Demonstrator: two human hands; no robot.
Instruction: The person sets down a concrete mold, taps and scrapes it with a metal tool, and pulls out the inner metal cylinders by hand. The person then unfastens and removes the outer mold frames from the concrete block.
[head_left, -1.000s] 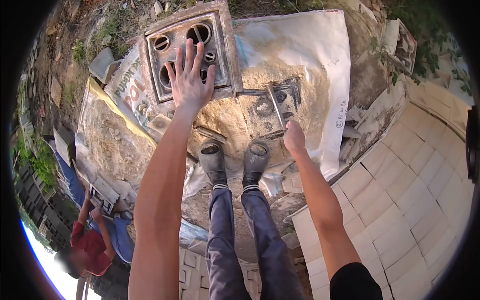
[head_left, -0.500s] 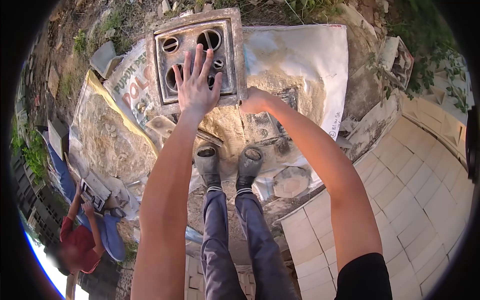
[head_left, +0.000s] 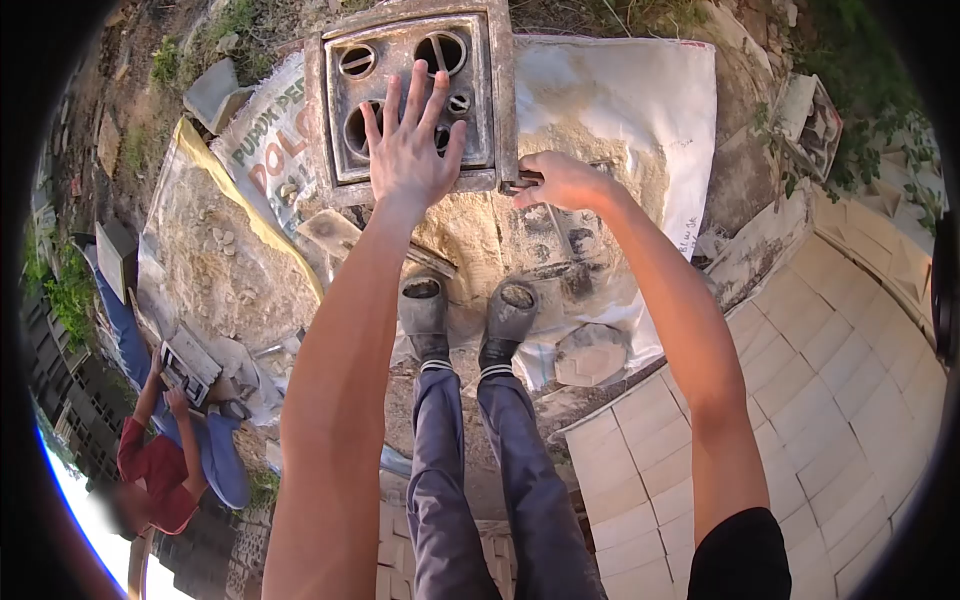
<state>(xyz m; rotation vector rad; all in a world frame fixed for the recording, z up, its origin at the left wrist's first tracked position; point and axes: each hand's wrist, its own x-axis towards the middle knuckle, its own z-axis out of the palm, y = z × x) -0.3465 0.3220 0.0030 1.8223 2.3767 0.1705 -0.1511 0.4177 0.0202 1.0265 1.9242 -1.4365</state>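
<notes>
A square metal mould (head_left: 505,110) with a worn, dusty rim stands on the sacking ahead of me. Its inner plate (head_left: 390,90) has several round holes, some crossed by bars. My left hand (head_left: 412,150) lies flat on this plate with the fingers spread. At the mould's lower right corner, my right hand (head_left: 570,183) has its fingers curled around a small dark metal catch (head_left: 522,182); the fingertips are partly hidden. A flat dusty strip (head_left: 330,232) and a narrow bar (head_left: 432,262) lie below the mould, near my boots.
White sacking (head_left: 680,120) strewn with sandy powder spreads under the mould. Rubber boots (head_left: 425,310) stand close to it. A hexagonal slab (head_left: 590,355) lies right of them. Pale tiles (head_left: 700,450) are laid in rows at right. Another person (head_left: 165,470) works with a mould at left.
My right hand has shifted slightly right, and its fingers have loosened from a fist into a curl at the corner. My left hand stays flat on the plate. The view has moved slightly.
</notes>
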